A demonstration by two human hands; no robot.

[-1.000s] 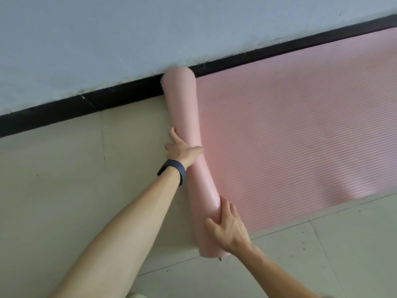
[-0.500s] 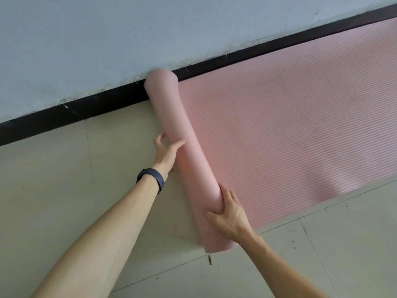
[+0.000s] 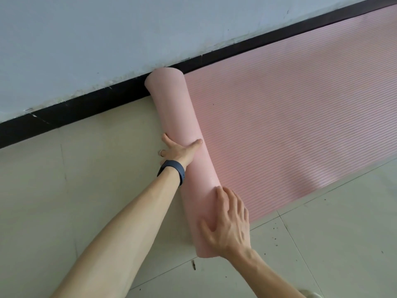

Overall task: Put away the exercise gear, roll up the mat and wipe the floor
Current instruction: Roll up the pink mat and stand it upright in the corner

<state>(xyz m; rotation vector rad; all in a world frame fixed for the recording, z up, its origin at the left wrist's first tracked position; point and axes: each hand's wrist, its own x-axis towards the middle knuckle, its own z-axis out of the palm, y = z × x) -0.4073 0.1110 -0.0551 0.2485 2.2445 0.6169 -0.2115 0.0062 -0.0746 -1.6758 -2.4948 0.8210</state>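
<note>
So the left hand [image 3: 179, 150] had hold of the rolled part [image 3: 171, 104] about midway along it, with the thumb hooked over the top and the fingers down its left side. They were partly tucked behind the roll, so I honestly couldn't tell how far round they went. The right hand [image 3: 231, 224] was spread wide and flat on the roll's near end, fingers more or less straight, pressing on it rather than grabbing.

Quick count: two hands, one pink mat [image 3: 290, 125], one roll in it, and one dark blue wristband [image 3: 175, 168] on the left wrist.

The flat part of the mat was covered in fine ribbed lines and lay on the floor [image 3: 64, 201], running off to the right alongside the wall [image 3: 107, 39]. The rolled part looked smooth, a fat tube sitting at the left end of the flat stretch and lying near to far. Its far end was right up against the black skirting board [image 3: 64, 112]. The floor was pale tile, with a few dark specks [image 3: 275, 237] scattered near the right.
</note>
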